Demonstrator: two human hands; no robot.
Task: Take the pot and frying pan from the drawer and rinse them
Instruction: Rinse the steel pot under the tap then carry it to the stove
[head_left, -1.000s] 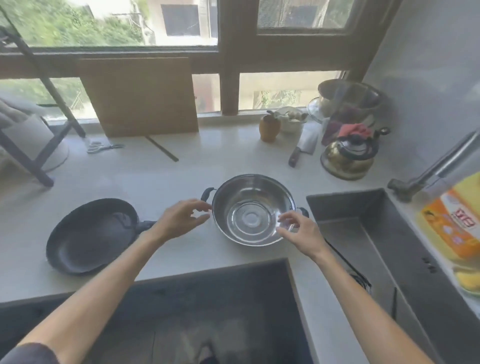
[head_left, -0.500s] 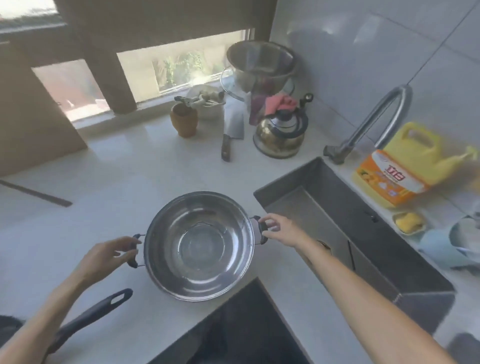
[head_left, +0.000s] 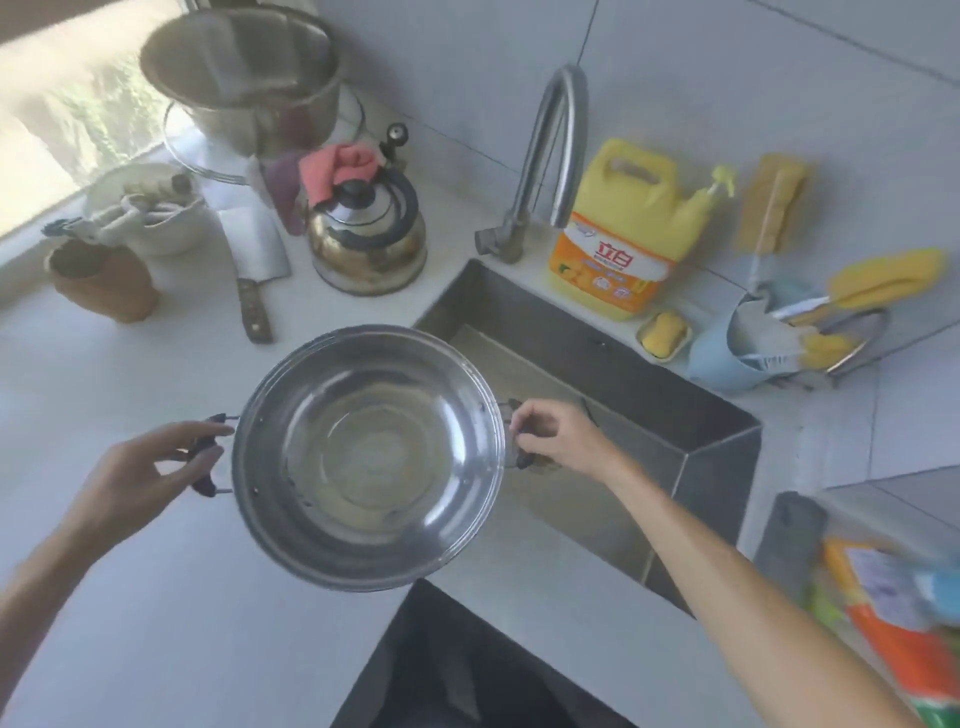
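Lifting now, we have the pot (head_left: 370, 457) up off the counter (head_left: 130, 597), where a second ago it sat flat between our hands. Our left hand (head_left: 137, 475) is curled around the dark left handle (head_left: 208, 454), and our right hand (head_left: 558, 436) pinches the handle on the far side, already out over the sink (head_left: 597, 405). The pot has swung rightward, its right edge now overlapping the basin, so we judge the rinse is close: the faucet (head_left: 550, 150) stands beyond our right hand. The frying pan, which lay left of our left hand a moment back, has dropped out of view, so its place now we cannot tell. The right handle is mostly buried under our fingers, the pot's underside is hidden, and motion blur smears its rim. Whether water is running is not clear.
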